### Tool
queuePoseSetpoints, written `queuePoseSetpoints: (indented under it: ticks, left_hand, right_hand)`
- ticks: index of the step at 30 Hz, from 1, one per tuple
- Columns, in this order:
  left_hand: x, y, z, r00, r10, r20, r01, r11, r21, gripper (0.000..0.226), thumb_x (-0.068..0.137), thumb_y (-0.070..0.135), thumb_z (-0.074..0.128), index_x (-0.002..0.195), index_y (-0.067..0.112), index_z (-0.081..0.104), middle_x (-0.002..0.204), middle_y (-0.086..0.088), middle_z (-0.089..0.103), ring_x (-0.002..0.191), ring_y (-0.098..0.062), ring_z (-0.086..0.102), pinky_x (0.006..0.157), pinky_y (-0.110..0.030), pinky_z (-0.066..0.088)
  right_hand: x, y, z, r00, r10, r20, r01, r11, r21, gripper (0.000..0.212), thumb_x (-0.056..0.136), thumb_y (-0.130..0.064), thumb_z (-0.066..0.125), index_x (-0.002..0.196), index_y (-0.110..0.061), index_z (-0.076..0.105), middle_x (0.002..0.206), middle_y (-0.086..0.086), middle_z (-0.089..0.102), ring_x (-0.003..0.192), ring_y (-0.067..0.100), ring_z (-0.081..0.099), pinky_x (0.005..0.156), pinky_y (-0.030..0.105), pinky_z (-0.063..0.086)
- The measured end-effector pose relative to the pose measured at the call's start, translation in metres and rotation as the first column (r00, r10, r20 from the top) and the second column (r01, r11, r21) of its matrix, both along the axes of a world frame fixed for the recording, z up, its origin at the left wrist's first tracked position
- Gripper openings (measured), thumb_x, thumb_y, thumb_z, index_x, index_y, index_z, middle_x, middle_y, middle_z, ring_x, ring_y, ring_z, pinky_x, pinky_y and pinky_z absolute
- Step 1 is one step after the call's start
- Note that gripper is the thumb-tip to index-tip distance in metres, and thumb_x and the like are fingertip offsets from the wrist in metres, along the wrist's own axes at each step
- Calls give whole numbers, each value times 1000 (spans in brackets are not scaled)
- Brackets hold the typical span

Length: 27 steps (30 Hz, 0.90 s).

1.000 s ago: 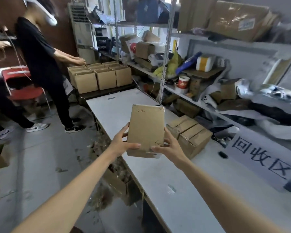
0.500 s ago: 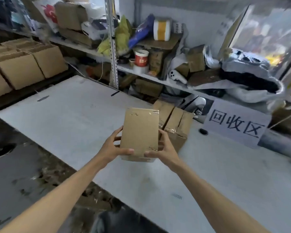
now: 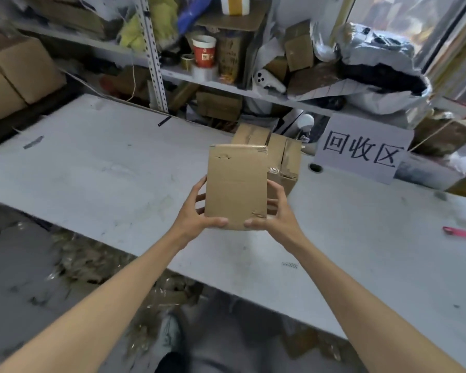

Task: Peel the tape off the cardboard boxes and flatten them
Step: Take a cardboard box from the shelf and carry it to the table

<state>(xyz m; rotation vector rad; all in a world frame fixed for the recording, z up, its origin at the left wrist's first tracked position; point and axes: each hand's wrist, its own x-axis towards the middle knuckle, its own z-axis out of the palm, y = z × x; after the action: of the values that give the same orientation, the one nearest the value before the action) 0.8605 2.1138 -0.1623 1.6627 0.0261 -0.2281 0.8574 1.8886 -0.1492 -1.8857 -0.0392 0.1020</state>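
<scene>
Brown cardboard box (image 3: 236, 184), closed, is held in the air above the bench, its long axis running upward in the view and one broad face turned toward the camera. The left hand (image 3: 197, 214) grips its lower left edge, thumb across the bottom of the face and fingers curled behind. The right hand (image 3: 276, 214) grips the lower right edge the same way, thumb just beside a torn patch on the cardboard. What is inside cannot be seen.

Directly behind it, two more brown taped boxes (image 3: 277, 157) sit side by side on the grey-white bench (image 3: 105, 179), flaps shut under clear tape. Just to their right a white paper sign with black characters (image 3: 363, 152) stands at the bench's back edge. A small pink object (image 3: 457, 232) lies far right. On the metal shelf (image 3: 226, 84) behind stands a red-and-white paper cup (image 3: 203, 51).
</scene>
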Motion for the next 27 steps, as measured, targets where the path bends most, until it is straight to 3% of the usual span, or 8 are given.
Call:
queuePoseSetpoints:
  ticks: [4, 9, 13, 17, 22, 25, 27]
  left_hand:
    - [-14, -25, -7, 999, -45, 10, 45, 999, -25, 123, 55, 21, 93, 150, 49, 19, 131, 13, 47, 113, -16, 60, 75, -21, 57]
    - [-16, -42, -40, 992, -96, 81, 99, 995, -32, 117, 57, 15, 94, 149, 43, 28, 135, 7, 49, 117, -20, 58, 81, -27, 57]
    - [-14, -48, -80, 976, -106, 190, 113, 993, -27, 115, 56, 11, 94, 147, 43, 32, 135, 7, 48, 117, -14, 56, 79, -21, 56]
    - [-8, -48, -113, 940, -110, 324, 117, 993, 0, 112, 56, 15, 94, 144, 46, 32, 132, 9, 48, 116, -9, 55, 90, -28, 55]
    - [-14, -44, -121, 909, -179, 376, 185, 983, 20, 111, 55, 24, 93, 141, 51, 27, 130, 8, 46, 115, -8, 53, 89, -25, 55]
    - [-16, -40, -112, 911, -208, 357, 220, 975, 7, 97, 65, 23, 91, 135, 50, 30, 127, 8, 47, 115, -11, 55, 85, -24, 54]
    - [-13, -39, -107, 923, -163, 349, 185, 982, -30, 79, 70, 21, 87, 128, 43, 39, 123, 4, 52, 116, -16, 56, 90, -28, 53]
  right_hand:
    - [-26, -28, -6, 999, -33, 39, 33, 999, -2, 101, 52, -29, 89, 134, -47, 32, 117, -10, 58, 108, 6, 56, 84, 38, 56]
    - [-44, -42, -39, 989, -84, 119, 87, 996, -21, 103, 53, -33, 90, 135, -48, 30, 114, -16, 56, 106, 5, 58, 85, 33, 56]
    - [-49, -41, -81, 968, -116, 223, 127, 991, -35, 107, 56, -25, 91, 139, -43, 27, 113, -17, 56, 106, 8, 60, 82, 34, 58]
    - [-50, -35, -115, 933, -156, 324, 179, 983, -43, 110, 55, -25, 92, 141, -39, 25, 111, -18, 55, 100, 4, 61, 74, 22, 58]
    - [-63, -29, -122, 911, -188, 367, 220, 975, -45, 108, 55, -18, 91, 139, -40, 26, 110, -20, 52, 97, 2, 60, 67, 14, 54]
    - [-73, -25, -117, 907, -238, 348, 274, 960, -59, 102, 57, -6, 86, 135, -38, 28, 106, -16, 55, 96, 4, 60, 68, 16, 55]
    - [-73, -21, -110, 897, -286, 336, 320, 946, -48, 85, 63, -9, 83, 128, -33, 33, 104, -10, 59, 97, 5, 62, 69, 19, 56]
